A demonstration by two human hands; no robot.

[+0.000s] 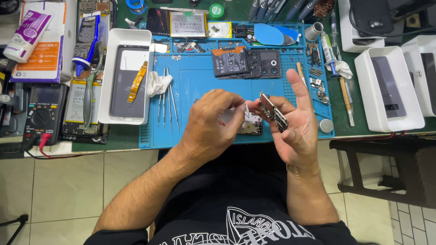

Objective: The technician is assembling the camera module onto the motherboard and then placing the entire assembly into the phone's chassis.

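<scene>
Circuit board (pixel 274 112) pinched upright in right hand (pixel 293 122) fingers; left hand (pixel 213 122) pinches a white swab (pixel 245 108).

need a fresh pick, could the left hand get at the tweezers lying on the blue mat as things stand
Probably yes. The tweezers lie bare on the blue mat, just left of the left hand, with nothing between them. But that hand pinches a small white piece, so its grip is taken for now.

Head view, 1 camera: worn on the person's head, faces steeply down, close above the table (pixel 359 129) edge, blue mat (pixel 195 86) centred, floor tiles (pixel 59 186) below.
</scene>
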